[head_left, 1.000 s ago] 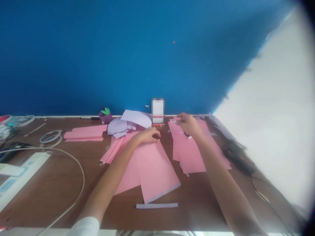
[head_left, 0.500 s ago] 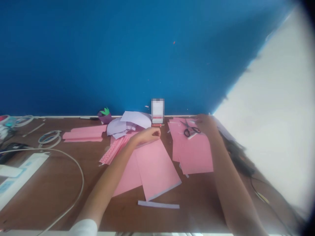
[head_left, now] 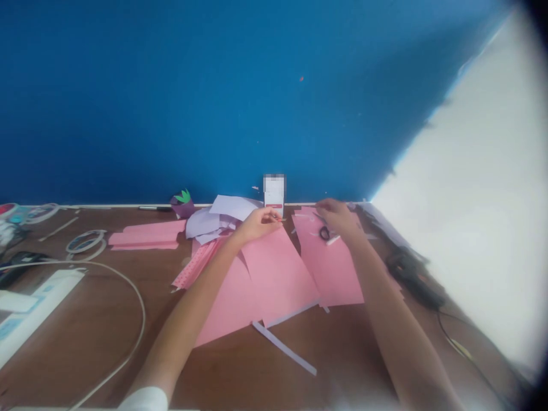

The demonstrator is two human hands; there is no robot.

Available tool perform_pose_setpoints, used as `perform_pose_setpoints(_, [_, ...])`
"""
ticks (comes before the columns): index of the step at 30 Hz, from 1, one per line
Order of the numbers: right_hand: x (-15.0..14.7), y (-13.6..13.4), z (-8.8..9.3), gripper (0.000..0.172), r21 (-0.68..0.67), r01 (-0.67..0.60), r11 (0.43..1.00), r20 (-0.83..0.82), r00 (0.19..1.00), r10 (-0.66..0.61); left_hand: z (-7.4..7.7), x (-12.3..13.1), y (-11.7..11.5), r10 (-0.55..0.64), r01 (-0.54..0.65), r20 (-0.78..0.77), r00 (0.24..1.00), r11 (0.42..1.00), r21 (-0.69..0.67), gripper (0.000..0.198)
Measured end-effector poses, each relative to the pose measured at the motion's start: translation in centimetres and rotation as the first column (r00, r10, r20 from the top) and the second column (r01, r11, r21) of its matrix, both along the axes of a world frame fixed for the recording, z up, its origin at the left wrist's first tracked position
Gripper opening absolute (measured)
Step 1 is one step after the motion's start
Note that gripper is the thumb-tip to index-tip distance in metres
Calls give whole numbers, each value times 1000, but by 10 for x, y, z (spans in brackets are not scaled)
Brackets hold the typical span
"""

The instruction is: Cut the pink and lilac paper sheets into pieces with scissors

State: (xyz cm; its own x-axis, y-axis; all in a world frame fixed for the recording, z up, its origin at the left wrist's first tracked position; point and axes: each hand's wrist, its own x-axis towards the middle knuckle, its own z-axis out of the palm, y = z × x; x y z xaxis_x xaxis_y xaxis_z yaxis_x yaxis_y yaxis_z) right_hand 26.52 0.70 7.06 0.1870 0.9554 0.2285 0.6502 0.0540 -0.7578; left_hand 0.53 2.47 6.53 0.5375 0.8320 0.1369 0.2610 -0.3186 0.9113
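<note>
My left hand point(head_left: 259, 224) reaches the back of the table, its fingertips pinching a thin red stick point(head_left: 278, 218) beside a blurred upright card point(head_left: 274, 194). Under that forearm lies a large pink paper sheet point(head_left: 274, 274). My right hand point(head_left: 338, 217) rests on a second pink sheet point(head_left: 329, 268), with fingers apart. Just below those fingers lie black-handled scissors point(head_left: 324, 233), their blades hidden by the hand. A lavender paper strip point(head_left: 285, 348) lies across the table near the front edge of the large sheet.
Lavender paper scraps point(head_left: 209, 221) and a purple paper fruit point(head_left: 183, 204) stand at the back. Pink strips point(head_left: 148, 237), tape rings point(head_left: 85, 242), a power strip point(head_left: 43, 297) and a white cable point(head_left: 139, 325) lie to the left. A black corded device point(head_left: 413, 279) lies to the right.
My left hand has moved back to the red stick, and the large sheet has shifted with it. The lavender strip has swung diagonal. My right hand has come left over the scissors.
</note>
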Motion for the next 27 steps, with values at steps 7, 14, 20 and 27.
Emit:
perform_pose_setpoints(7, [-67,-15,0,32,43,-414,909,-306,861,407,-13,3,6,198,-203,142,970,979,23,32])
perform_pose_setpoints(14, [-63,-2,-22,36,131,-365,922,-249,888,387,-22,-1,14,252,-251,119,960,968,-27,34])
perform_pose_setpoints(20, [-54,-1,-21,33,180,-136,974,-327,926,190,-32,-2,17,171,-175,77,982,983,51,31])
perform_pose_setpoints(27, [-42,3,-17,37,195,112,974,-480,877,-4,-46,-3,25,361,-360,81,929,933,-30,40])
